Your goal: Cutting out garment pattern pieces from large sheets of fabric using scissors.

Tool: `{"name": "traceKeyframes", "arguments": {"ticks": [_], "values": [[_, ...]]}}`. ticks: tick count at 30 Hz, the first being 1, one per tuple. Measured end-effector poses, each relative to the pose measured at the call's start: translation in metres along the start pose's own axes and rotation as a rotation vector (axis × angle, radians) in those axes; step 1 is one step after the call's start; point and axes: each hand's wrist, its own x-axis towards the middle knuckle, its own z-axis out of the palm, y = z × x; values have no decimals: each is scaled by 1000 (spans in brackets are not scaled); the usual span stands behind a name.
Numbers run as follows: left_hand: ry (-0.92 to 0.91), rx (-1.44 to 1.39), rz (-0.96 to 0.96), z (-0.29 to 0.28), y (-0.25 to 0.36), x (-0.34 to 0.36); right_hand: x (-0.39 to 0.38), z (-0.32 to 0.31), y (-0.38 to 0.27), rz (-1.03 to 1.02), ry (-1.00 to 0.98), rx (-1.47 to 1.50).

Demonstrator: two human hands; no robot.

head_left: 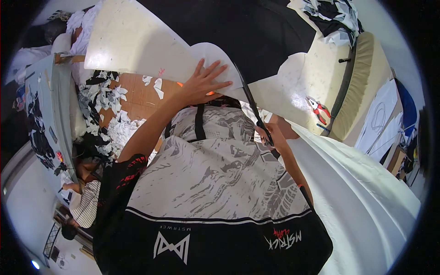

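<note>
My left hand point(206, 83) lies flat with fingers spread on a pale piece with a rounded edge point(211, 51), at the near side of the table point(137, 43); I cannot tell whether it is paper or cloth. In my right hand point(278, 136) is a pair of long black scissors point(250, 97), gripped by the handles near my body. Their blades point away from me, along the right side of the pale piece. Beyond both hands a black cloth point(247, 27) spreads over the table.
Red-handled pliers point(319, 111) lie on the table to the right. A padded beige roll point(358, 87) and a scrap pile point(337, 18) are farther right. White cloth point(353, 183) hangs at lower right. Scraps point(121, 128) cover the floor at left, near a person in stripes point(89, 204).
</note>
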Motion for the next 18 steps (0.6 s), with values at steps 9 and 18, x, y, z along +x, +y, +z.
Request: {"name": "traceKeyframes", "arguments": {"ticks": [9, 18], "values": [[-52, 5, -35, -6, 5, -1, 10, -6, -6, 101, 88, -187], [24, -42, -10, -2, 10, -15, 33, -7, -10, 107, 14, 139]]}}
